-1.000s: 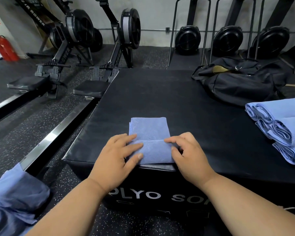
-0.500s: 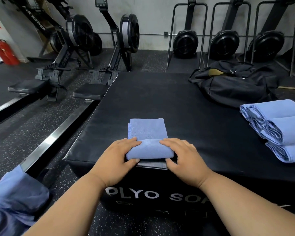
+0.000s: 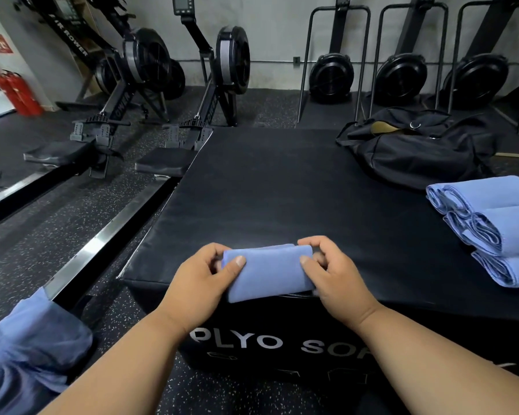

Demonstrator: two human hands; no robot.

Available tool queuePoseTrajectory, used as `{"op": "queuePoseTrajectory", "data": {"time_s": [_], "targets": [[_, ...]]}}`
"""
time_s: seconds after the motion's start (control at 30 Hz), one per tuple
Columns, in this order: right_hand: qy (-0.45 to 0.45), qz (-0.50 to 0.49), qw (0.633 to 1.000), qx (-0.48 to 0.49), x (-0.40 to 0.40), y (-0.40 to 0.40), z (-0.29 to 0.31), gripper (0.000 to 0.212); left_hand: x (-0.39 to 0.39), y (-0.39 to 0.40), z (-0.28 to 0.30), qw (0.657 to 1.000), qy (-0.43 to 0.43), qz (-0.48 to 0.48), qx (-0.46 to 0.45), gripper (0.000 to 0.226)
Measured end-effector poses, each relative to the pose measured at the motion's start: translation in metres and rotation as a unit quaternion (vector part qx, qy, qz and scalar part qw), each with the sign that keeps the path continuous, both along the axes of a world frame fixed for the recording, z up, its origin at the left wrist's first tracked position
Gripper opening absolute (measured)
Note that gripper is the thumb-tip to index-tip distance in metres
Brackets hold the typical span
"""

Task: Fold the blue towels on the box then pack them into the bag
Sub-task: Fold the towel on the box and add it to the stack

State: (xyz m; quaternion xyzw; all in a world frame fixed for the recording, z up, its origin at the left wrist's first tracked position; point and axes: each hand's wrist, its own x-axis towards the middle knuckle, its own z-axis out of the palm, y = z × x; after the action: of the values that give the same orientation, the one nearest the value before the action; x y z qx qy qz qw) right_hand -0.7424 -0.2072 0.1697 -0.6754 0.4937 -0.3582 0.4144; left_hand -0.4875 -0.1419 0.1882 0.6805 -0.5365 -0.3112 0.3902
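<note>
I've got the blue towel (image 3: 268, 272) folded into a thick pad at the box's (image 3: 282, 205) near edge — left hand (image 3: 198, 283) and right hand (image 3: 336, 280) fingers pinching its ends; folded towels (image 3: 492, 229) stacked right, black bag (image 3: 417, 151) behind them.

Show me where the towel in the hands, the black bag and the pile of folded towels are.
towel in the hands (image 3: 268, 272): head view, middle of its top face.
black bag (image 3: 417, 158): head view, its front side.
pile of folded towels (image 3: 498, 226): head view, the middle towel.
</note>
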Motion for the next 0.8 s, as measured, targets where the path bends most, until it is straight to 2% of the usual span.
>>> {"op": "queuePoseTrajectory", "data": {"time_s": [0.1, 0.17, 0.27, 0.37, 0.53, 0.7, 0.8], "targets": [[0.034, -0.031, 0.999, 0.007, 0.009, -0.008, -0.006, 0.015, -0.005, -0.01, -0.002, 0.997, -0.02, 0.067, 0.032, 0.026], [0.072, -0.05, 0.996, 0.008, 0.014, -0.013, -0.009, 0.023, -0.008, -0.013, -0.005, 0.994, -0.028, 0.1, 0.042, 0.028], [0.147, -0.067, 0.987, 0.001, 0.019, -0.019, -0.01, 0.033, -0.012, -0.017, -0.003, 0.987, -0.063, 0.133, 0.061, 0.032], [0.182, -0.073, 0.981, -0.008, 0.022, -0.022, -0.009, 0.033, -0.014, -0.02, 0.001, 0.98, -0.11, 0.153, 0.062, 0.038], [0.206, -0.081, 0.975, -0.001, 0.024, -0.021, -0.006, 0.038, -0.014, -0.016, -0.001, 0.976, -0.167, 0.107, 0.089, 0.059], [0.23, -0.064, 0.971, 0.006, 0.028, -0.015, 0.001, 0.044, -0.013, -0.017, -0.003, 0.974, -0.188, 0.075, 0.104, 0.041], [0.212, -0.06, 0.975, 0.002, 0.025, -0.016, -0.001, 0.043, -0.017, -0.017, -0.004, 0.979, -0.17, 0.075, 0.081, 0.045]]}}
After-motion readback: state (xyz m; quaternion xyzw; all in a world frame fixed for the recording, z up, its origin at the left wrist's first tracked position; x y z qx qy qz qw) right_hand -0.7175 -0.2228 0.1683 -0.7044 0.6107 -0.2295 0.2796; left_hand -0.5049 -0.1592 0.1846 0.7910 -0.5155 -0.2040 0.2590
